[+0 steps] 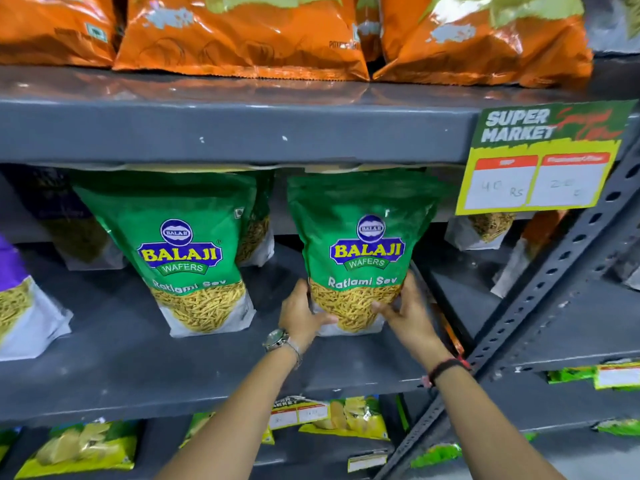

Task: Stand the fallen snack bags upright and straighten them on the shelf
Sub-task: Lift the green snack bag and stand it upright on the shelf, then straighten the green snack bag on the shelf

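A green Balaji Ratlami Sev bag [360, 244] stands upright on the grey middle shelf [138, 368]. My left hand [301, 313] grips its lower left corner and my right hand [405, 310] grips its lower right corner. A second green Balaji bag [183, 247] stands to its left, leaning slightly left, with another bag partly hidden behind it. A purple-topped bag [20, 306] sits tilted at the far left edge.
Orange snack bags [242, 36] fill the shelf above. A yellow-green price sign [540, 161] hangs at the right. A perforated grey upright [554, 278] borders the bay. More bags lie behind and right [485, 230]. Yellow chip bags [86, 448] sit on the shelf below.
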The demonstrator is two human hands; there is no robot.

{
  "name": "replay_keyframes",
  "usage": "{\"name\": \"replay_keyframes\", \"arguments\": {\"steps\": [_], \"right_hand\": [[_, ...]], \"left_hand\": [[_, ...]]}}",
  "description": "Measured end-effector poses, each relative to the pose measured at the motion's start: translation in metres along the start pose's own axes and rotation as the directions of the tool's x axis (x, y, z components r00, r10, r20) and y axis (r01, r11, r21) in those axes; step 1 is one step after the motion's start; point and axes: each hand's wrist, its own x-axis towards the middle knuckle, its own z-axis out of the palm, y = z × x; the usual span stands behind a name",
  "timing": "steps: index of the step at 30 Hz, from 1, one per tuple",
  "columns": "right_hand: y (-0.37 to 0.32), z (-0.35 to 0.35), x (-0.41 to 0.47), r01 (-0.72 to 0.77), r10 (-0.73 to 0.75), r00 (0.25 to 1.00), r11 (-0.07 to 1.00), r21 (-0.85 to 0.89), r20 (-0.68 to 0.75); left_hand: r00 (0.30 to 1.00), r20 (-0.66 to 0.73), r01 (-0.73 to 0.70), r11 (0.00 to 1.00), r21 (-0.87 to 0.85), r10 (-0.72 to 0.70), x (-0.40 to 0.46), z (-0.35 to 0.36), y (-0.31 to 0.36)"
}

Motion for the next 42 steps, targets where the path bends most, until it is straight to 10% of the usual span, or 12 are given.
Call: {"name": "replay_keyframes", "arguments": {"steps": [5,9,42], "right_hand": [[0.031,-0.009,-0.003,-0.096,0.105,0.985,0.993,-0.069,0.140],[0.045,0.000,-0.006,-0.133,0.190,0.959,0.958,-0.255,0.212],[0.058,-0.016,-0.035,-0.284,0.269,0.959,0.911,-0.300,-0.092]], "left_hand": [[0.984,0.180,0.017,0.998,-0.056,-0.006,0.006,-0.002,-0.038],[0.933,0.352,-0.028,0.962,0.271,-0.072,0.010,0.000,-0.065],[0.989,0.139,-0.102,0.935,0.340,0.058,-0.018,0.039,-0.062]]}}
